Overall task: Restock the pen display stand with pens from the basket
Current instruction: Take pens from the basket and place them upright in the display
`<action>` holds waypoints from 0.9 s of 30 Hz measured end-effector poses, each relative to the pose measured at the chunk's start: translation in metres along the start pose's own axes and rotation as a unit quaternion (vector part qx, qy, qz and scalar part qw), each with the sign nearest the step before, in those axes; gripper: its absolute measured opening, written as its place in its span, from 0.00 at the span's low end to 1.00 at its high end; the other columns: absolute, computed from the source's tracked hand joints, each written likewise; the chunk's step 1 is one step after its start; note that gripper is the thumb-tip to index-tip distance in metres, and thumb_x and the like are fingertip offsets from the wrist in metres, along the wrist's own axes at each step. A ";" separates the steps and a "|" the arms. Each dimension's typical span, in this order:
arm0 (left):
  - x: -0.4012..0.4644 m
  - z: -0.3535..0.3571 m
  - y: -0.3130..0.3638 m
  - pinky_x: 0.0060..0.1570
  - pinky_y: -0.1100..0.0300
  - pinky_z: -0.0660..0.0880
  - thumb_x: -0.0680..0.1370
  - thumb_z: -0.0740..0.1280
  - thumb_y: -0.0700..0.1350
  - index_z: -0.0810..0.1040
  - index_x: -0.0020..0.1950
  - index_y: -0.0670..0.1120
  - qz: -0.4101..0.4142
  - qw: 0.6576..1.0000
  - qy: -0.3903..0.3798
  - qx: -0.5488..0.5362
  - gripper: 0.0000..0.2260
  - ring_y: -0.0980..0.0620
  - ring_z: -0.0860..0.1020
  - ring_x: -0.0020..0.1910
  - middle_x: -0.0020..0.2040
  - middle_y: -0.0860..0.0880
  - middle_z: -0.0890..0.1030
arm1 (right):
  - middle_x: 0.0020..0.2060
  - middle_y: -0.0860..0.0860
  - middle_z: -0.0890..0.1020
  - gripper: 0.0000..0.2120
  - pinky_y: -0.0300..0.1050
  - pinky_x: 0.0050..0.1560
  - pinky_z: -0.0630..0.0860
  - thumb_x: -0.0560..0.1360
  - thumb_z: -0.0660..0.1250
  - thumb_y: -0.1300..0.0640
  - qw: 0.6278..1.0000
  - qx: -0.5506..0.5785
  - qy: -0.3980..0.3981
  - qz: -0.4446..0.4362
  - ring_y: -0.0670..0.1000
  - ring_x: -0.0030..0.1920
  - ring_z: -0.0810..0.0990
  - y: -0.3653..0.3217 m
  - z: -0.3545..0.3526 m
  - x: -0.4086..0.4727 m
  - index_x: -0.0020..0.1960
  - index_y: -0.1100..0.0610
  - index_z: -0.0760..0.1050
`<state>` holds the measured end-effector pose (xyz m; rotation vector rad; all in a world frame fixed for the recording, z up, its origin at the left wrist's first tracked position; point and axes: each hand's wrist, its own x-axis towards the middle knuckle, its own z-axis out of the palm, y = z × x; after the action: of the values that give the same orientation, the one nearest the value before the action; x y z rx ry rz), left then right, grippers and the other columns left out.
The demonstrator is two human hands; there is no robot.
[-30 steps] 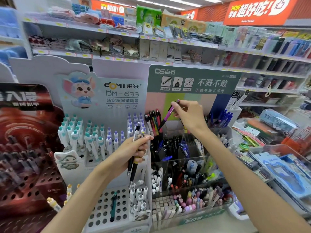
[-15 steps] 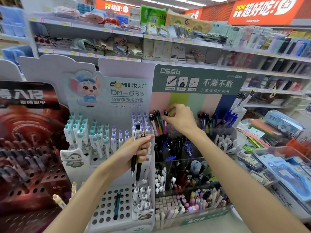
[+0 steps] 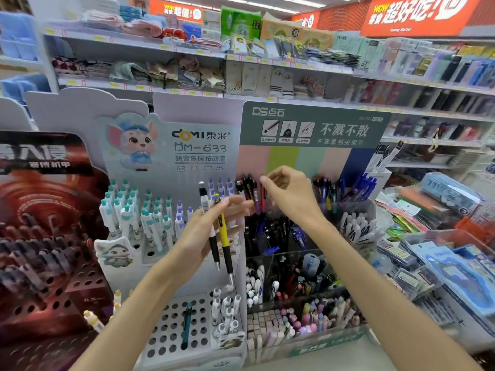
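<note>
Left hand [image 3: 206, 231] loosely holds yellow pen [image 3: 224, 236] and black pen [image 3: 211, 231]; right hand [image 3: 290, 195], at 2 o'clock, fingers curled, empty — slack hold risks dropping both.

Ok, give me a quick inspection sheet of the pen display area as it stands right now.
Surface: pen display stand, its upper left slot part filled.
Job's things: yellow pen and black-and-white pen in hand; purple pen standing in that slot; basket not in view.
Clutter: loose teal pen in the white hole tray.
Grippers: left hand holds both pens; right hand empty, fingers loosely curled beside the slot.
Cables: nothing seen.
Surroundings: store shelves behind.
</note>
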<state>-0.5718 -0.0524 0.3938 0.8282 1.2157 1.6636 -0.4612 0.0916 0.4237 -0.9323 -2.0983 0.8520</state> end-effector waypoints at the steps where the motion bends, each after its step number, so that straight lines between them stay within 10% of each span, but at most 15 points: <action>1: 0.001 0.000 0.001 0.60 0.54 0.74 0.82 0.56 0.47 0.79 0.57 0.46 0.024 1.000 0.013 -0.007 0.13 0.55 0.79 0.59 0.55 0.51 0.84 | 0.36 0.49 0.82 0.06 0.36 0.35 0.73 0.76 0.67 0.52 0.994 0.044 -0.089 0.052 0.43 0.31 0.77 -0.003 -0.006 -0.005 0.47 0.54 0.78; 5: 0.010 0.008 0.009 0.51 0.61 0.78 0.82 0.57 0.47 0.79 0.59 0.49 0.074 0.997 0.032 0.008 0.12 0.58 0.76 0.63 0.59 0.54 0.82 | 0.50 0.49 0.84 0.12 0.33 0.41 0.74 0.76 0.68 0.50 0.919 0.093 -0.366 0.114 0.41 0.40 0.78 -0.014 -0.017 -0.023 0.57 0.51 0.79; 11: 0.022 0.032 0.010 0.60 0.48 0.75 0.82 0.57 0.51 0.80 0.56 0.53 0.051 0.997 0.049 0.015 0.12 0.55 0.77 0.61 0.59 0.58 0.80 | 0.37 0.44 0.83 0.12 0.30 0.34 0.72 0.73 0.72 0.54 0.951 0.117 -0.278 0.074 0.39 0.32 0.77 -0.022 -0.007 -0.026 0.55 0.56 0.81; 13: 0.027 0.032 0.011 0.62 0.61 0.71 0.82 0.54 0.56 0.79 0.59 0.56 0.082 0.988 0.089 0.098 0.15 0.62 0.75 0.60 0.61 0.58 0.77 | 0.35 0.44 0.84 0.10 0.31 0.34 0.74 0.72 0.73 0.54 0.953 0.118 -0.268 0.074 0.40 0.33 0.78 -0.020 -0.012 -0.026 0.53 0.55 0.81; 15: 0.029 0.027 0.014 0.43 0.79 0.68 0.82 0.51 0.57 0.78 0.59 0.54 0.139 0.966 0.141 0.167 0.19 0.70 0.74 0.41 0.48 0.55 0.77 | 0.36 0.45 0.84 0.09 0.31 0.36 0.76 0.72 0.73 0.55 0.958 0.116 -0.245 0.091 0.41 0.34 0.79 -0.016 -0.021 -0.023 0.52 0.54 0.80; 18: 0.038 0.012 0.023 0.24 0.70 0.64 0.80 0.52 0.59 0.81 0.45 0.53 0.169 0.941 0.178 0.235 0.20 0.60 0.62 0.21 0.25 0.52 0.63 | 0.36 0.48 0.83 0.14 0.31 0.35 0.75 0.72 0.73 0.56 0.965 0.119 -0.193 0.130 0.42 0.34 0.80 -0.005 -0.038 -0.016 0.56 0.57 0.78; 22: 0.056 0.002 0.034 0.36 0.57 0.78 0.76 0.65 0.60 0.80 0.46 0.47 0.210 0.898 0.213 0.322 0.16 0.54 0.80 0.29 0.30 0.51 0.79 | 0.37 0.50 0.83 0.18 0.33 0.35 0.76 0.71 0.74 0.55 0.970 0.137 -0.133 0.153 0.42 0.34 0.80 0.009 -0.052 -0.009 0.59 0.60 0.78; 27: 0.079 0.019 0.035 0.39 0.69 0.75 0.69 0.76 0.54 0.77 0.46 0.48 0.231 0.851 0.209 0.422 0.14 0.59 0.81 0.34 0.31 0.54 0.81 | 0.39 0.50 0.84 0.15 0.37 0.46 0.79 0.72 0.72 0.55 0.972 0.153 -0.095 0.154 0.43 0.37 0.81 0.019 -0.061 -0.007 0.57 0.57 0.78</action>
<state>-0.5947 0.0230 0.4335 1.4162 2.2801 1.7094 -0.4028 0.1136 0.4406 -1.0548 -1.9261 1.4289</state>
